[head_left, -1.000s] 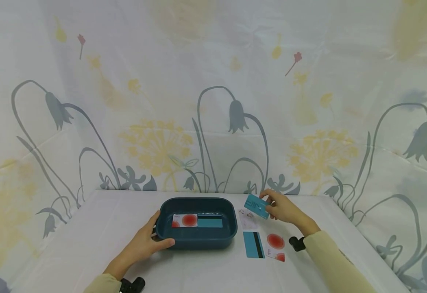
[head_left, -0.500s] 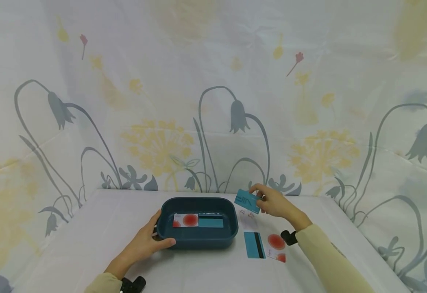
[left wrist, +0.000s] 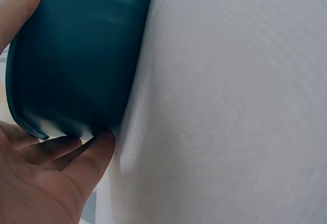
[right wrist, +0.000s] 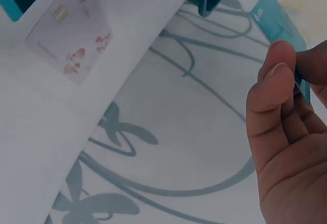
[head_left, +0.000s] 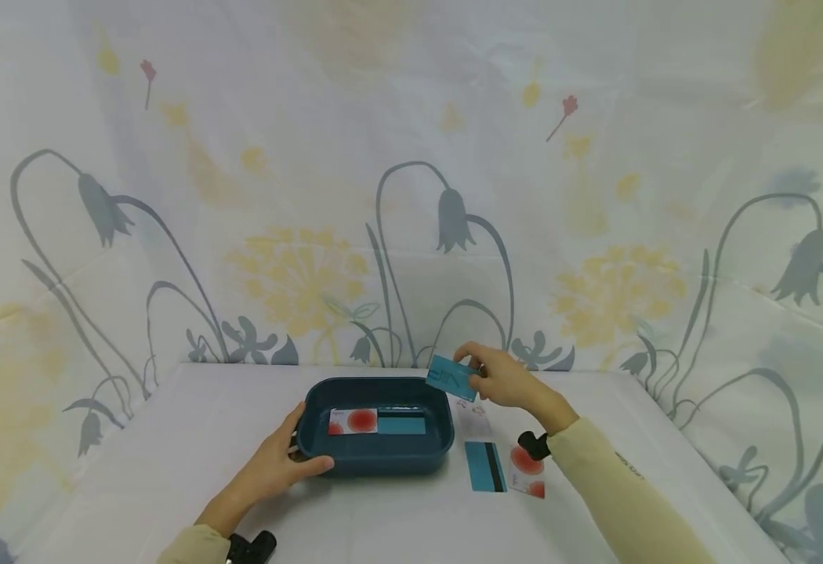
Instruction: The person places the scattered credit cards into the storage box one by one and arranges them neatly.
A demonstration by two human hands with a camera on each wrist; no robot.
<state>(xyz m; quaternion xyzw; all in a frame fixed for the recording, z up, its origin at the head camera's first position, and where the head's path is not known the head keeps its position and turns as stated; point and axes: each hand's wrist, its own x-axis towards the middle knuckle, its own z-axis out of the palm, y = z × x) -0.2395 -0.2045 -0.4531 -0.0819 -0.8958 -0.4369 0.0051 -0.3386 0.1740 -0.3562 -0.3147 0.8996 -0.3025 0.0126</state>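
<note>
Between thumb and fingers, my right hand (head_left: 506,379) pinches a teal card (head_left: 451,377), tilted and raised at the back right corner of a dark teal box (head_left: 376,466). The right wrist view shows the same card (right wrist: 280,19) gripped near one end. My left hand (head_left: 273,462) holds the box's left end, thumb at the front and fingers around the side; in the left wrist view its fingertips touch the box wall (left wrist: 76,55). Inside the box lie a white card with red circles (head_left: 353,421) and a teal card with a dark stripe (head_left: 401,424), side by side.
Right of the box, on the white table (head_left: 397,525), lie a pale VIP card (right wrist: 71,32), a teal striped card (head_left: 485,467) and a red-circle card (head_left: 527,471) partly behind the right wrist's black camera (head_left: 534,445). A flower-patterned cloth (head_left: 313,157) hangs behind the table.
My right hand has carried the teal card left and slightly up, from above the pale card to the box's back right corner. The left hand keeps its hold on the box.
</note>
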